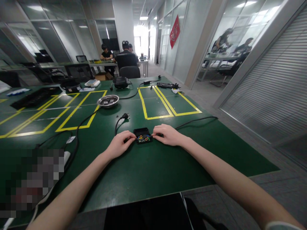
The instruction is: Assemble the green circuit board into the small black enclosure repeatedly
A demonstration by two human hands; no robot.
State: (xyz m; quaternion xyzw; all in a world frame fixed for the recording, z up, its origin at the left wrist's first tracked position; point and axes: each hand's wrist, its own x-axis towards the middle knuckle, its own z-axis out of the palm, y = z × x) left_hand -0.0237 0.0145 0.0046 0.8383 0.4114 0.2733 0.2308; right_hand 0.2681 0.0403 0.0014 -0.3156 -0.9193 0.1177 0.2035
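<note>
A small black plastic case [141, 130] lies opened on the green table in front of me. Inside it sits a circuit board [144, 138] with copper-coloured coils and blue and green parts. My left hand [122, 143] pinches at the case's left end, where a black power cord [116, 127] with a plug [125, 116] runs in behind the fingers. At the opposite end my right hand [168, 134] is closed in a pinch on a black cable [192, 120], which trails off to the right. The fingers cover both cable ends.
Beyond the case, a metal bowl [107, 101] holds small metal parts. Yellow tape [160, 118] marks rectangles on the green table [148, 172]. Cables, a black pouch [121, 82] and a black folded stand [166, 85] lie farther back. Several people sit or stand in the background.
</note>
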